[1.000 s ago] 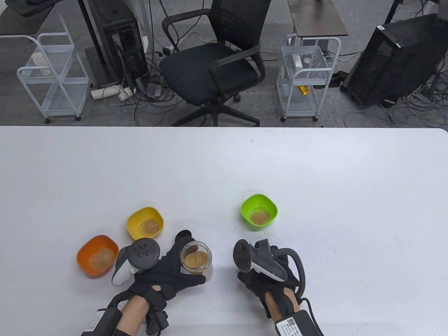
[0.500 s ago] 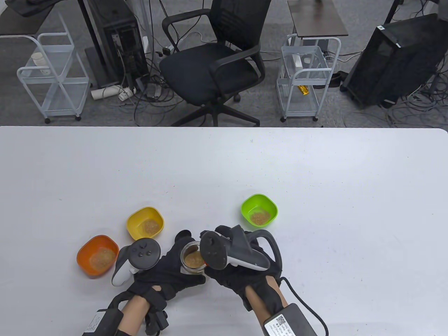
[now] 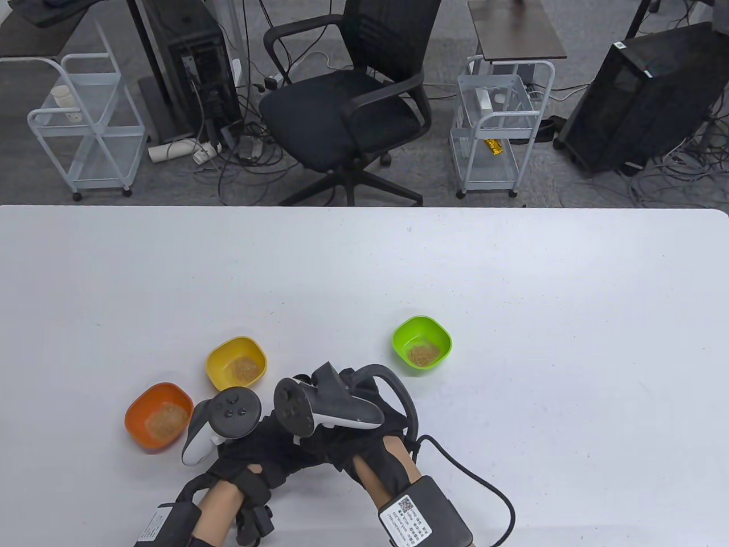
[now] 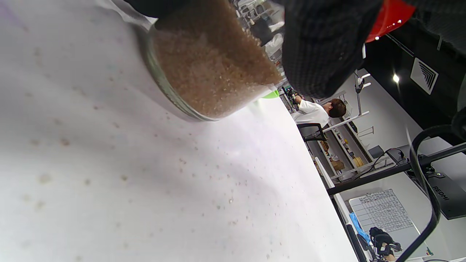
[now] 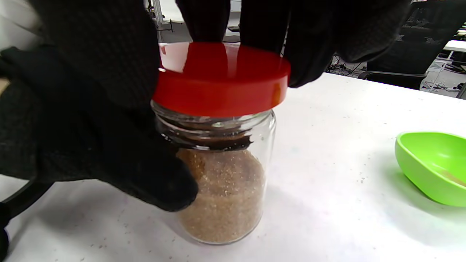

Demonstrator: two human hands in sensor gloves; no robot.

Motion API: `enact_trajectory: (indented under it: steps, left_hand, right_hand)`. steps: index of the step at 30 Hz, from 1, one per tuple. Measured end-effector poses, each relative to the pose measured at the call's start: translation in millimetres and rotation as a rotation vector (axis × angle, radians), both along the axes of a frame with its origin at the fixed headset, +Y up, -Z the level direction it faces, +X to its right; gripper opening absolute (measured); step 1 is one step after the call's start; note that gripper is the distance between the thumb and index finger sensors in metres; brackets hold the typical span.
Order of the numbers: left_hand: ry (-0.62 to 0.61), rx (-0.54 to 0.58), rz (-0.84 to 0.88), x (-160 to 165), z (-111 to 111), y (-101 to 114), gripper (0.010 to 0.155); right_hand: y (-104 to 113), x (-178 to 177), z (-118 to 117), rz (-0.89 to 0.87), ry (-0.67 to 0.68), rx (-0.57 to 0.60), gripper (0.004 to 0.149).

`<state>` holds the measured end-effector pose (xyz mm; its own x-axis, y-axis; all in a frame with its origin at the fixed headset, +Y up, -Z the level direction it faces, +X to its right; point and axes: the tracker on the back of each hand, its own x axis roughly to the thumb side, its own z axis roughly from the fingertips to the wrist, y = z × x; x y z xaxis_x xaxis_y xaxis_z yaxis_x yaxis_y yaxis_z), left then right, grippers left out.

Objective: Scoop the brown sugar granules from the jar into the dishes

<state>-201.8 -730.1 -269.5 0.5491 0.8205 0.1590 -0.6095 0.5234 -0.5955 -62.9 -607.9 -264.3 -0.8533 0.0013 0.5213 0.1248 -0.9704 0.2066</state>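
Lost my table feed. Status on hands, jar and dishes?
Left hand grips the jar. Right hand holds the red lid on its mouth. Sugar in green, yellow, orange dishes. Nothing blocking.

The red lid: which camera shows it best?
The right wrist view: the red lid fills the centre, sitting on the jar mouth, right-hand fingers on it. The left wrist view catches only a red sliver; the table view hides it under the hands.

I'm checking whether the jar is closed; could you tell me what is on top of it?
A red lid sits on the jar, held by the right hand. The fingers cover its far edge, so how well it is seated cannot be seen.
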Motion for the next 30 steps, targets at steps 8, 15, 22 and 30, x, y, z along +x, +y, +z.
enact_trajectory:
  steps: [8,15,22,30]
  left_hand:
    - [0.000,0.006,-0.003,0,0,0,0.113]
    - [0.004,0.014,-0.008,0,0,0,0.113]
    - [0.002,0.012,-0.009,0,0,0,0.113]
    - [0.002,0.014,-0.014,0,0,0,0.113]
  right_hand:
    - [-5,-8,-1,0.056,0.007,0.015,0.079]
    - [-8,-15,-4,0.159,-0.008,0.152,0.085]
    - [-9,-14,-1,0.195,-0.017,0.067,0.093]
    - [-5,-13,1,0.202,0.030,0.022,0.086]
